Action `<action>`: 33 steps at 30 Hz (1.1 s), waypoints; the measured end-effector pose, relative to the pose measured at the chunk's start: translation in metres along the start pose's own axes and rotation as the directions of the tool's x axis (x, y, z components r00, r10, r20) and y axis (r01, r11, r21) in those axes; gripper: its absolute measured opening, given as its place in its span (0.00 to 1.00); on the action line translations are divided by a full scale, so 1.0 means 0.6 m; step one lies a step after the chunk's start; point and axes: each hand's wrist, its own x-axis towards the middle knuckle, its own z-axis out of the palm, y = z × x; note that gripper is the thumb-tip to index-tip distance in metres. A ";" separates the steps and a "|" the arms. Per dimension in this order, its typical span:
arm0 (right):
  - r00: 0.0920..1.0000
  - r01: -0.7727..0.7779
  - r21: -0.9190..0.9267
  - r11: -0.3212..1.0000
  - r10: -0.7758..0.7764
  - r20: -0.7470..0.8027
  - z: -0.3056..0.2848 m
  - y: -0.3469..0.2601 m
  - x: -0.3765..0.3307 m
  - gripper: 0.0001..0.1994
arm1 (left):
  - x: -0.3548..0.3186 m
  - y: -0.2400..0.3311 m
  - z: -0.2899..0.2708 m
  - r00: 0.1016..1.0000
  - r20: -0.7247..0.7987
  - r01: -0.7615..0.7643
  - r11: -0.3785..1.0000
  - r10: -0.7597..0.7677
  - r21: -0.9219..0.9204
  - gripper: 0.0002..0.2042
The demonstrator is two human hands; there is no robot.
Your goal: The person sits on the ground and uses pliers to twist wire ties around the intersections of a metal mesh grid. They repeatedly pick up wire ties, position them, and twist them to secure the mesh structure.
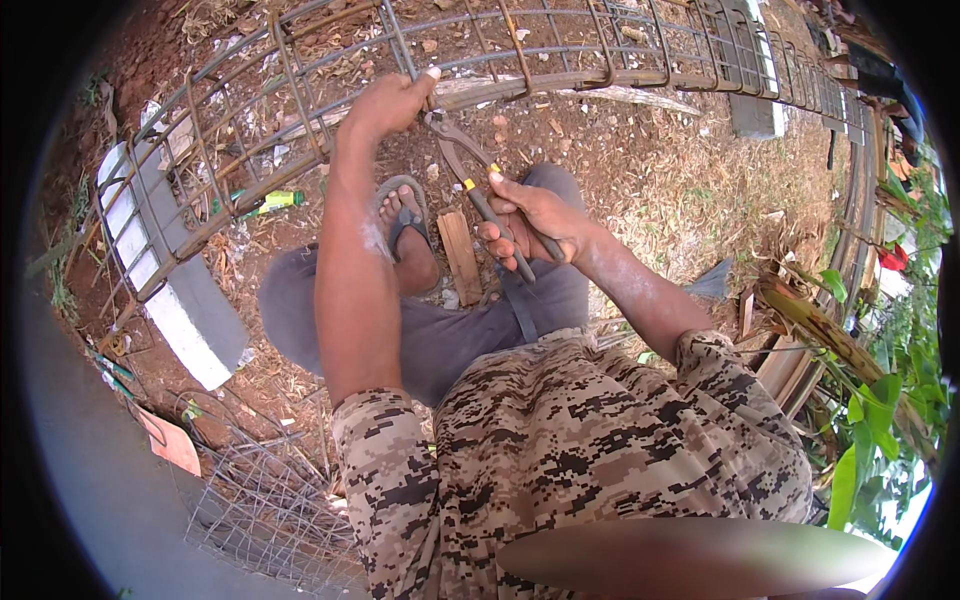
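A long cage of rusty steel bars (300, 75) lies across the ground in front of me, resting on grey concrete blocks. My left hand (390, 102) grips one bar of the cage at a crossing. My right hand (535, 220) is closed around the handles of a pair of metal pincers (470, 170), whose jaws reach up to the bar right beside my left thumb. I sit with grey trousers and a sandalled foot (408, 225) below the cage.
A concrete block (175, 290) supports the cage at left, another (755, 110) at right. A green bottle (270, 202) lies under the bars. Wire mesh (265, 510) lies at lower left. Green plants (880, 400) and timber offcuts line the right side. A wood scrap (460, 255) rests by my foot.
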 end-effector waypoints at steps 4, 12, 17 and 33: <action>0.999 0.016 -0.097 0.995 -0.012 0.041 -0.076 0.015 0.041 0.24 | -0.018 0.003 0.010 0.985 -0.166 -0.050 0.998 0.043 -0.038 0.32; 0.999 0.007 -0.088 0.996 -0.003 0.054 -0.073 0.017 0.046 0.26 | -0.120 0.031 0.122 0.914 -0.025 0.220 0.547 -0.406 -0.808 0.21; 0.992 0.061 -0.045 0.997 -0.066 -0.107 -0.045 0.011 0.042 0.30 | -0.083 0.020 0.184 0.991 0.124 0.114 -0.150 -0.058 -0.982 0.18; 0.530 -0.047 -0.999 -0.004 -0.848 -0.021 -0.084 0.097 0.056 0.21 | -0.043 0.038 0.266 0.830 -0.439 -0.349 0.291 -0.346 -0.890 0.15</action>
